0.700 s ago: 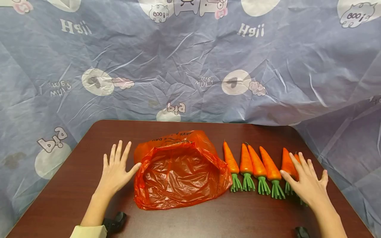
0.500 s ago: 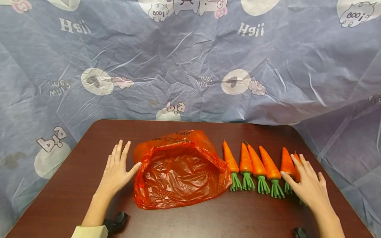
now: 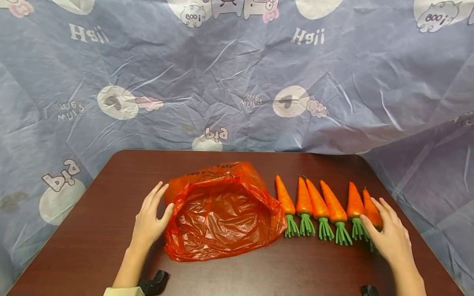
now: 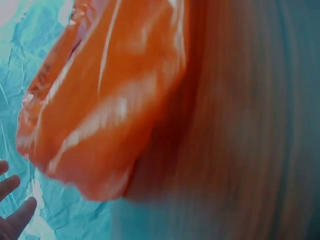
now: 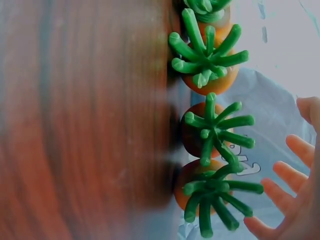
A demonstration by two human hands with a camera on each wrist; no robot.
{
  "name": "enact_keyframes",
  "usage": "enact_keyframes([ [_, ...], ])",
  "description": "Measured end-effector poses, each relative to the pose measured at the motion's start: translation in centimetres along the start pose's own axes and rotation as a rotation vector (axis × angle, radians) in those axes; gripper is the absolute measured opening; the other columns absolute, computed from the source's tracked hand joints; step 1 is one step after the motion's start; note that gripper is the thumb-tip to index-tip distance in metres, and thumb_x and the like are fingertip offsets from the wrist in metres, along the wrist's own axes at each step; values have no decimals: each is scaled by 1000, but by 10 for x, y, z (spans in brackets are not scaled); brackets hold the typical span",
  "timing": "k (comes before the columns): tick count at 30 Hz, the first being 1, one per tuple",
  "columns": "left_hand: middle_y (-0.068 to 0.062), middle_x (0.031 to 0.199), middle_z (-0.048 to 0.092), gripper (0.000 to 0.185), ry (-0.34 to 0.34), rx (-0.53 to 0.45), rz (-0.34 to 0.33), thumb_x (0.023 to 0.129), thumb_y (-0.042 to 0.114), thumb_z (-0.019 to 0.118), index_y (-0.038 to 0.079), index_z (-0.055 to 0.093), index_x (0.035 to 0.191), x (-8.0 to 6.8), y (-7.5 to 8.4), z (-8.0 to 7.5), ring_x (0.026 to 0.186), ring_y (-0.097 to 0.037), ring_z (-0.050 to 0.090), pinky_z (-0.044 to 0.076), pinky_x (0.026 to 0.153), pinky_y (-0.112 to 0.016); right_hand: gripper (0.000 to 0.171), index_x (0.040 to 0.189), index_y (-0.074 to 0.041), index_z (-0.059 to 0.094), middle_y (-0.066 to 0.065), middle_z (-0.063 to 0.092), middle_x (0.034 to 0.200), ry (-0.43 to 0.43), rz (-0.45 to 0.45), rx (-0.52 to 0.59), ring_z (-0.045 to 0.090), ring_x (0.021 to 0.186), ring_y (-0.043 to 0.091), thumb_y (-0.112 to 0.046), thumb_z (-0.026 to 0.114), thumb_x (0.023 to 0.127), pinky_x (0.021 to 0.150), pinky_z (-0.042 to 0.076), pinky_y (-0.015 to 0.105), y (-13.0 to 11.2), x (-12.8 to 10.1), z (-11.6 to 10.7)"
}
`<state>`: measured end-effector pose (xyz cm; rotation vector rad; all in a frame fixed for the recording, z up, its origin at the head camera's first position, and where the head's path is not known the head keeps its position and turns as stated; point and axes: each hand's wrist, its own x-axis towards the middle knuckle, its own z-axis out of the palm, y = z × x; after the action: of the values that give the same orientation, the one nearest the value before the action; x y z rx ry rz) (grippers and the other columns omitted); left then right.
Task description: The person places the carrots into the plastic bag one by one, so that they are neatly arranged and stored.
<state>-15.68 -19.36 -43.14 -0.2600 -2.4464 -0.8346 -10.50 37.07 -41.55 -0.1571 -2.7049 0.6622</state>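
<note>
A thin red-orange plastic bag point(image 3: 222, 222) lies on the table, its wide mouth facing me. Just left of it is my left hand point(image 3: 149, 222), fingers bent slightly and thumb apart; whether the thumb touches the bag I cannot tell. In the left wrist view, fingertips point(image 4: 20, 215) show at the lower left near the bag point(image 4: 100, 110). My right hand point(image 3: 394, 240) hovers by the rightmost carrot point(image 3: 371, 211), covering part of its green stalks. The right wrist view shows these fingers point(image 5: 287, 192) spread beside the carrot stalks point(image 5: 212, 197), holding nothing.
Several orange carrots point(image 3: 333, 203) with green stalks stand in a row right of the bag, tips pointing away. The dark brown table point(image 3: 266, 271) ends at a blue-grey printed cloth point(image 3: 222, 82) behind it.
My left hand has moved right, closer to the bag, with its fingers drawing in. My right hand has shifted slightly right and down, uncovering more of the rightmost carrots. Bag and carrots stay put.
</note>
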Motion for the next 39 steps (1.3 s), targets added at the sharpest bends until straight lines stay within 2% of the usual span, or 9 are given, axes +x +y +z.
enact_keyframes([
  [7, -10, 137, 44, 50, 129, -149, 16, 84, 12, 56, 16, 47, 133, -4, 1, 11, 123, -34, 40, 38, 88, -62, 54, 143, -17, 31, 13, 20, 150, 63, 38, 103, 18, 133, 46, -27, 49, 92, 89, 18, 72, 10, -3, 3],
  [13, -11, 139, 40, 45, 149, -307, -68, 88, 12, 54, 12, 46, 132, -9, 2, 19, 130, -25, 33, 30, 99, -59, 50, 139, -11, 36, 9, 21, 150, 120, 45, 225, 10, 140, 27, -20, 50, 92, 100, 15, 68, 19, -8, 13],
  [17, -8, 141, 37, 46, 144, -379, -94, 89, 7, 52, 12, 44, 134, -12, -1, 24, 131, -10, 30, 28, 109, -32, 49, 137, -10, 40, 3, 23, 150, 170, 72, 253, 13, 140, 20, -17, 51, 91, 109, 14, 56, 23, -8, 18],
  [19, -9, 142, 35, 49, 133, -418, -85, 88, 3, 52, 11, 43, 135, -12, -3, 26, 131, -8, 29, 26, 106, -16, 47, 136, -10, 42, 3, 26, 149, 197, 95, 264, 15, 139, 19, -15, 52, 90, 113, 14, 47, 24, -8, 19],
  [21, -11, 144, 32, 52, 101, -453, -81, 86, -1, 53, 8, 41, 136, -13, -3, 28, 131, -11, 28, 22, 104, -9, 46, 135, -10, 44, 5, 28, 148, 221, 119, 273, 17, 138, 18, -13, 52, 89, 114, 14, 37, 25, -7, 19],
  [24, -16, 146, 26, 56, 28, -481, -89, 82, -4, 55, 2, 38, 136, -14, 1, 26, 134, -26, 22, 21, 112, -35, 46, 134, -9, 45, 8, 30, 146, 243, 132, 288, 19, 138, 19, -11, 52, 89, 113, 14, 31, 27, -6, 19],
  [28, -21, 146, 21, 59, -50, -492, -118, 80, -2, 58, -2, 37, 135, -14, 15, 19, 133, -40, 16, 15, 100, -69, 46, 134, -10, 45, 6, 30, 146, 249, 130, 295, 19, 138, 21, -11, 52, 88, 114, 14, 31, 30, -7, 21],
  [34, -23, 147, 20, 59, -99, -480, -161, 81, 0, 59, -1, 37, 135, -15, 25, 13, 133, -42, 15, 15, 99, -70, 47, 135, -11, 44, -1, 27, 148, 234, 120, 293, 17, 138, 17, -11, 52, 89, 112, 12, 25, 39, -9, 25],
  [39, -24, 147, 19, 55, -105, -489, -148, 83, -3, 54, -2, 37, 135, -15, 23, 16, 134, -44, 12, 12, 97, -72, 49, 138, -13, 40, 6, 22, 150, 194, 102, 301, 12, 139, 11, -12, 50, 90, 113, 10, 26, 43, -9, 27],
])
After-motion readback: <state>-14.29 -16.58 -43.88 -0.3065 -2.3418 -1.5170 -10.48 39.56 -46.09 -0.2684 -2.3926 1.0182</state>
